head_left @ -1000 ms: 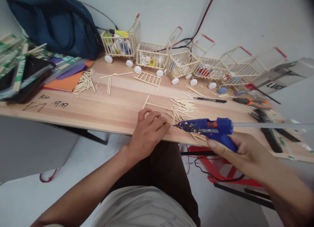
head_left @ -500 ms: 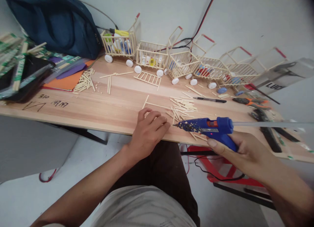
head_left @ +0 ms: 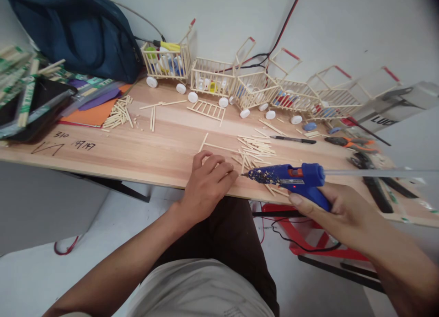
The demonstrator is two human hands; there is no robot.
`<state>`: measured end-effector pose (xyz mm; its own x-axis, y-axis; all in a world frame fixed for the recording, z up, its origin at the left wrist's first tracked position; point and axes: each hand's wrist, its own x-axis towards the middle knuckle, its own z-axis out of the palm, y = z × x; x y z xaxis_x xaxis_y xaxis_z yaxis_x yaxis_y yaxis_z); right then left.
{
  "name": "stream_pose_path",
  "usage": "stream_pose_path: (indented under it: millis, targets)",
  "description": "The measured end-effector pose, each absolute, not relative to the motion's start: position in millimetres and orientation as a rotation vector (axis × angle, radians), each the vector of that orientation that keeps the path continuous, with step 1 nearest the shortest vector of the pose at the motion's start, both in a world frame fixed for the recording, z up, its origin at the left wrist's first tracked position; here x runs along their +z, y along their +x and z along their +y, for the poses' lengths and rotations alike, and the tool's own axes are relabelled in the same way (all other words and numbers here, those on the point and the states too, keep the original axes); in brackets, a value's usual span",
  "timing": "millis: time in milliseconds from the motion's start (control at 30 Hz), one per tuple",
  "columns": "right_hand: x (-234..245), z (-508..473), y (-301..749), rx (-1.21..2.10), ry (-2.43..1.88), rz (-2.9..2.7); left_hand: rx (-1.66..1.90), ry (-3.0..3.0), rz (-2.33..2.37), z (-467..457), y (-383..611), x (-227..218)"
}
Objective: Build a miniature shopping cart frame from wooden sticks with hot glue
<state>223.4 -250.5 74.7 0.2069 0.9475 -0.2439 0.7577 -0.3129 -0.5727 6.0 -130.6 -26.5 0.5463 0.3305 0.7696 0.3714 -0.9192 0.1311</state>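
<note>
The tabletop (head_left: 154, 157) bears "310" and apparently "147/147"; the grey package (head_left: 406, 105) shows "LUC".

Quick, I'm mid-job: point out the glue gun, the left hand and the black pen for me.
Glue gun (head_left: 287, 175): head view, on the middle of its blue body.
Left hand (head_left: 209, 184): head view, on the back of the hand.
Black pen (head_left: 293, 139): head view, midway along its barrel.

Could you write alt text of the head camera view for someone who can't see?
A person's right hand holds a blue glue gun, its nozzle pointing toward the left hand, which is beside thin sticks on a wooden table. Loose sticks lie piled beyond; behind them stand small stick-built carts with red handles.
</note>
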Motion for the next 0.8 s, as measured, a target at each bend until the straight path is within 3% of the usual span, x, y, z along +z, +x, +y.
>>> stream_pose_path:
  millis: [800]
  targets:
    - [73.3, -248.2, 223.0, 0.657, -2.058, -1.693, -1.354, -2.701, -0.639, -130.6, 5.8, -27.6]
